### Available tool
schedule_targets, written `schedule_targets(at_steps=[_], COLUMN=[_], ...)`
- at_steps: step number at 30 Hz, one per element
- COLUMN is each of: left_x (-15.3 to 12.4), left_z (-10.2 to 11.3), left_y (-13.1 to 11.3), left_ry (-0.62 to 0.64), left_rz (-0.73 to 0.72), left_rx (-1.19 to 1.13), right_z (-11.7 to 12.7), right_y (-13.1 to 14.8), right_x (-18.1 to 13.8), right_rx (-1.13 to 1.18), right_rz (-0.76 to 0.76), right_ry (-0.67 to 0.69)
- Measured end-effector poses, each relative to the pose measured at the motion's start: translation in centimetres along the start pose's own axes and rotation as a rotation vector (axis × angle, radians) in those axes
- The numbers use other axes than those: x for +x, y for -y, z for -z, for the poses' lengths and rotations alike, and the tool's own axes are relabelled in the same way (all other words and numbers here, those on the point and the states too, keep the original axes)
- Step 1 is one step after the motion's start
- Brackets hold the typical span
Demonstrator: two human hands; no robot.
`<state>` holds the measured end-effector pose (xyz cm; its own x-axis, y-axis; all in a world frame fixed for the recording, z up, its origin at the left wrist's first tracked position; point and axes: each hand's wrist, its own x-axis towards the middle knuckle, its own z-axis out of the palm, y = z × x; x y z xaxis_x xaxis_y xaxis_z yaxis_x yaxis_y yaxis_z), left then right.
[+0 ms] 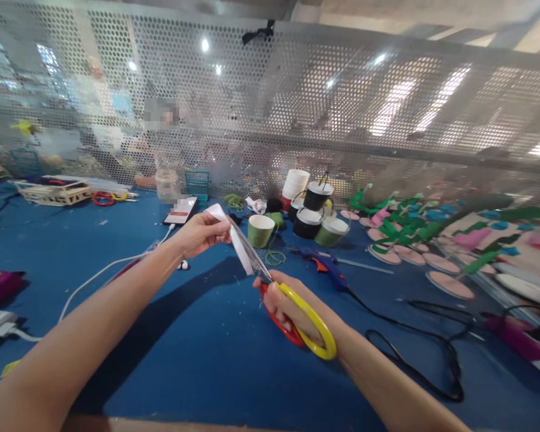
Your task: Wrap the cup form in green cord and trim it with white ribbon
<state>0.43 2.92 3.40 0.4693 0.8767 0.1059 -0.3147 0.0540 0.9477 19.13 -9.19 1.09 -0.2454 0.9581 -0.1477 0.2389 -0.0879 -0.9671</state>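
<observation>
Scissors [311, 314] touch white paper [242, 251]; phone screen [182, 207] unreadably small

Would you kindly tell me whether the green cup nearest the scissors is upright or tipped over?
Upright: the green cup has its pale opening facing up and its narrower base on the blue table.

Bare hands [201, 234], bare forearms [112, 306]
</observation>
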Motion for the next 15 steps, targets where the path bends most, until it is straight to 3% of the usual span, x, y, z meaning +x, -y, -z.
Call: schedule_targets(at_steps=[15], left_x=[0.06], left_z=[0.25], left_y=[-0.19], left_ry=[-0.008], left_rz=[0.03], left_rx=[0.053], right_z=[0.07], right_y=[0.0], right_x=[0.01], right_rx=[0.031], right_rz=[-0.005], right_ry=[0.007])
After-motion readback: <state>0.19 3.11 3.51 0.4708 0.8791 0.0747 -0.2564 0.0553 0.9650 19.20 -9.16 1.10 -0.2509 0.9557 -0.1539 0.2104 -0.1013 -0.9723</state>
